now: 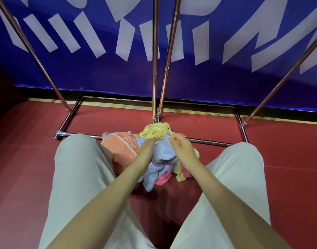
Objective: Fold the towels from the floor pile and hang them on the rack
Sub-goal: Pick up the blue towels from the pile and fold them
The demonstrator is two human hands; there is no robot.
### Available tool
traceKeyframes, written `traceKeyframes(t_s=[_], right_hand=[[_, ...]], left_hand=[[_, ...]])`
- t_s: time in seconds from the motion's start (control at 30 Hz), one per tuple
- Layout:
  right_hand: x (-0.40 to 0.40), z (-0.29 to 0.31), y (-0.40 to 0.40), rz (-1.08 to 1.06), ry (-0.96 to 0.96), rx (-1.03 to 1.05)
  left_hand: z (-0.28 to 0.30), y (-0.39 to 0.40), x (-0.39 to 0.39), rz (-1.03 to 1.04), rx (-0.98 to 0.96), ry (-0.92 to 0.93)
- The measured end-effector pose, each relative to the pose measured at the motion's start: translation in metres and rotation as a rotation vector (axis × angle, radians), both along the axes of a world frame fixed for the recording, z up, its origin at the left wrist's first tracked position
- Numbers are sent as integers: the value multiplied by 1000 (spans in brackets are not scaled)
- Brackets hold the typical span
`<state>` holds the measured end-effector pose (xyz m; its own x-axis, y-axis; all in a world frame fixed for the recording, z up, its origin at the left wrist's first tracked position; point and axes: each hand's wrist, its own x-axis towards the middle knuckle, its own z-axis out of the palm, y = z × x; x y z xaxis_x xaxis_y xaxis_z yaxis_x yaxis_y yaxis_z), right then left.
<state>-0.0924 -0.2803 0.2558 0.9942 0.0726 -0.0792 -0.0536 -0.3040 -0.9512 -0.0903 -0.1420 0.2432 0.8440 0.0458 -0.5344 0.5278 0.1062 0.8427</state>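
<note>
Towel [164, 155] — pale lilac, crumpled, bunched

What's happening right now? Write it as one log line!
step: picking from pile | left hand: holds blue towel | right hand: pinches blue towel | orange towel: on floor | rack: no towels seen

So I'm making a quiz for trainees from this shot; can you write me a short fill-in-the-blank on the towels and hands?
1. Both hands, the left hand and the right hand, grip the ____ towel.
2. The orange towel lies to the ____ of it.
3. The yellow towel lies nearest the ____ base bar.
4. The towel pile lies on the ____ floor.

Missing words: blue; left; rack's; red
</note>
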Motion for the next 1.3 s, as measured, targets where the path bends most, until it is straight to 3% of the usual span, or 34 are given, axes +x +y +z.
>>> traceKeyframes(t_s=[0.17,0.3,0.57,0.83,1.03,1.17,1.3], right_hand=[[-11,2,-15,85,20,-48],[-19,-3,-27,85,47,-81],[-31,-27,-41,161,90,-203],[-47,-35,-68,153,110,-258],[-55,-43,-85,151,137,-405],[-51,-29,-83,66,118,-339],[-42,-17,-73,-16,62,-254]], left_hand=[[-10,-9,-14,-92,-180,-29],[-13,-13,-15,-101,-211,0],[4,-28,-20,36,125,-206],[20,22,-1,339,175,-368],[16,77,9,660,115,-290],[1,86,4,684,76,-244],[-13,85,3,575,18,-206]])
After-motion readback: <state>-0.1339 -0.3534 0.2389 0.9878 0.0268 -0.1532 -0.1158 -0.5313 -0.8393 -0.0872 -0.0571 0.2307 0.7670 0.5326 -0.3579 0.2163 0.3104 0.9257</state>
